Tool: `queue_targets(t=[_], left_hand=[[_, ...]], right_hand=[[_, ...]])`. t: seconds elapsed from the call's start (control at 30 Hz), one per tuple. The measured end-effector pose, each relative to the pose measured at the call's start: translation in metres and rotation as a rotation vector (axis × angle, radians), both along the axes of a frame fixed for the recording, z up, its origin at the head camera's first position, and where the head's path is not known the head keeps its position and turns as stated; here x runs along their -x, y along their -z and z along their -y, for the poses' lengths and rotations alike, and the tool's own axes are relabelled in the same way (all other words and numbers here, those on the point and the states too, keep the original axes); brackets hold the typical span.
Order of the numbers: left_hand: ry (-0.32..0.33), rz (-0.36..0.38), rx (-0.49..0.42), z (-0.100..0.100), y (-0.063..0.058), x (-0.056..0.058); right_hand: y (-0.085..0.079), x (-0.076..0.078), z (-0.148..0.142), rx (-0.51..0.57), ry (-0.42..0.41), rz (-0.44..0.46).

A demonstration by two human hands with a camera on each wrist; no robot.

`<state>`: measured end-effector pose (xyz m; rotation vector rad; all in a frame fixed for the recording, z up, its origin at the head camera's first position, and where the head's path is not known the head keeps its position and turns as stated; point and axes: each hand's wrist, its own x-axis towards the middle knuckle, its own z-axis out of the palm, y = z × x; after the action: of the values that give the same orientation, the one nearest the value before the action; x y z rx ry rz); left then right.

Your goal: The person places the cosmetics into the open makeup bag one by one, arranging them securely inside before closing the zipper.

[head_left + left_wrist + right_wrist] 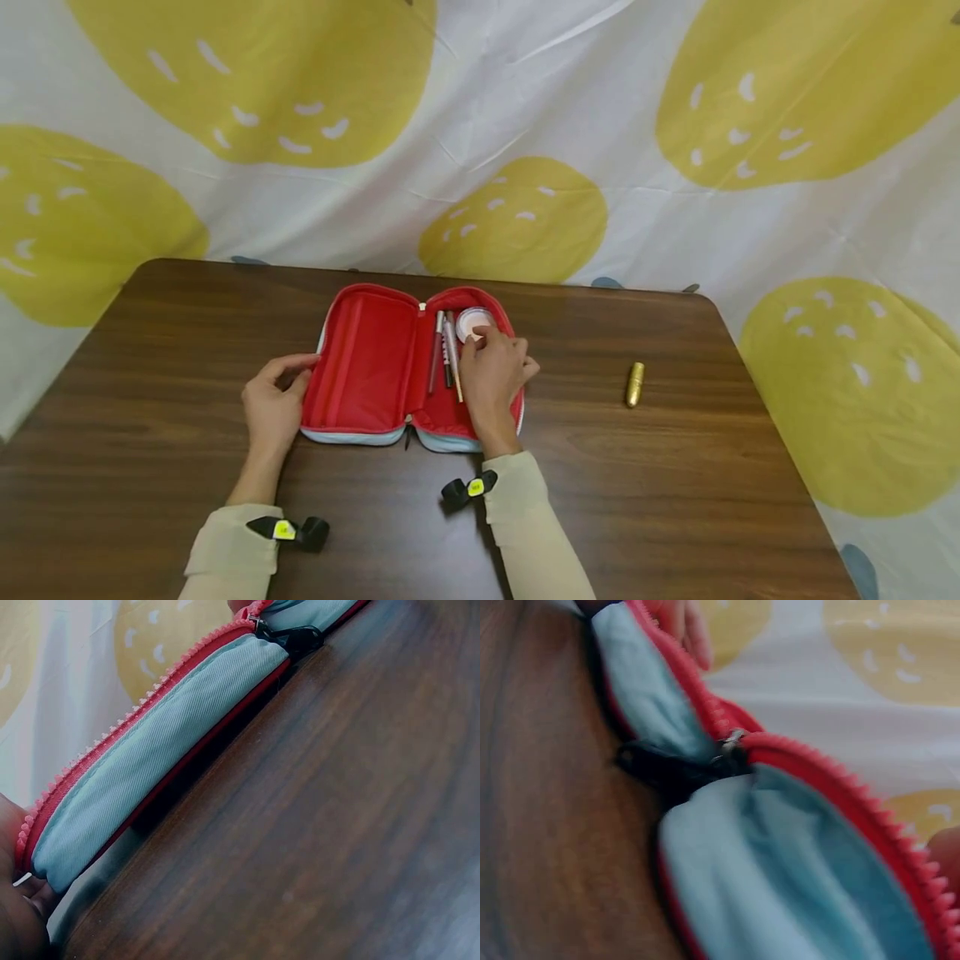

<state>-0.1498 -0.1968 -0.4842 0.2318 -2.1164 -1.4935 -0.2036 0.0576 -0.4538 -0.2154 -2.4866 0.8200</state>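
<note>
A red-lined zip pouch (375, 358) with a pale blue outside lies spread open on the table. At its left edge my left hand (273, 408) pinches the rim; in the left wrist view its fingers (19, 915) wrap the pouch's corner. My right hand (495, 379) reaches over the right half, thumb and fingertips at the near edge of a round white compact (472, 318). Beside the compact lie several slim makeup pencils (437, 350) in the pouch. The right wrist view shows mostly the pouch's pale blue side (735, 862) and its zipper, with the compact hidden.
A gold lipstick-like tube (635, 385) lies on the brown wooden table (675, 500), right of the pouch. Behind the table's far edge hangs a white curtain (637, 225) with yellow fruit shapes. A black zipper pull (300, 637) sits at the pouch's near side.
</note>
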Motion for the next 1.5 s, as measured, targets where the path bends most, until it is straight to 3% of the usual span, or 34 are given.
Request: queue_targets(t=[0.3,0.53,0.6,0.7,0.83,1.17,1.5], left_hand=[[0.011,-0.008,-0.011,0.002,0.0,0.0],[0.0,-0.013,0.005,-0.002,-0.015,-0.003],[0.004,-0.016,0.005,-0.002,-0.014,-0.003],[-0.005,-0.01,0.008,0.003,-0.001,0.002],[-0.009,-0.011,0.017,0.003,-0.001,0.003],[-0.027,0.011,0.028,0.005,-0.001,0.003],[-0.027,0.015,0.03,0.004,-0.002,0.003]], right_hand=[[-0.019,-0.006,-0.023,-0.074,-0.33,0.114],[-0.014,-0.011,-0.015,-0.228,-0.451,0.129],[-0.011,-0.013,-0.014,-0.254,-0.508,0.123],[-0.01,-0.016,-0.015,-0.275,-0.61,0.117],[-0.011,-0.018,-0.022,-0.302,-0.695,0.135],[-0.013,-0.017,-0.026,-0.375,-0.771,0.174],[-0.008,-0.017,-0.026,-0.374,-0.656,0.126]])
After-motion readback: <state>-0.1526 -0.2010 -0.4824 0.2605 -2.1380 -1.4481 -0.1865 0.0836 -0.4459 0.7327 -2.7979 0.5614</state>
